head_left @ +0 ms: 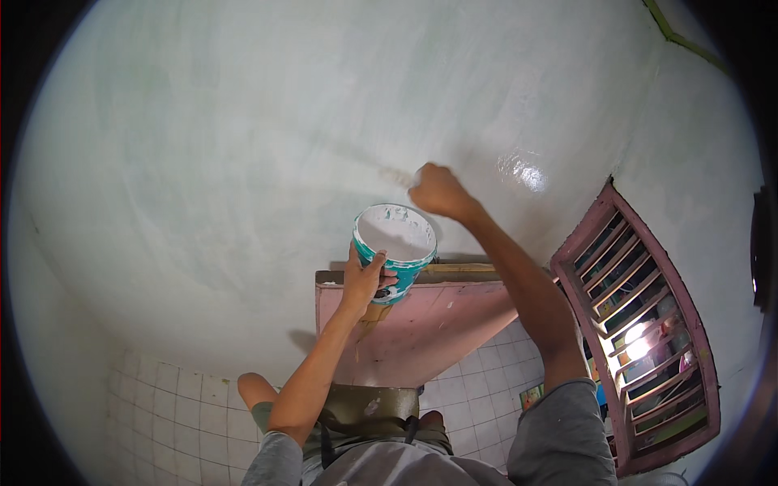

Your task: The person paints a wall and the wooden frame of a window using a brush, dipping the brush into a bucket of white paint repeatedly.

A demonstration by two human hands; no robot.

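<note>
My left hand (364,276) grips the near left side of a teal plastic paint bucket (401,276). White paint (395,238) lies inside it, and dried white smears mark its rim. Above and to the right of the bucket, my right hand (439,189) is closed in a fist on a paintbrush (398,177). The brush is blurred, its head pointing left close to the wall; its handle is mostly hidden in my fist. Before me the pale wall (243,152) carries streaky white paint over a greenish tint, with a shiny wet-looking patch (523,171) right of my fist.
Beneath the bucket stands an open pink door panel (425,328), its top edge near the wall. A pink-framed slatted opening (638,328) is on the right, with a bright light behind it. White tiles (182,395) show below left. A dark object (761,249) sits at the right rim.
</note>
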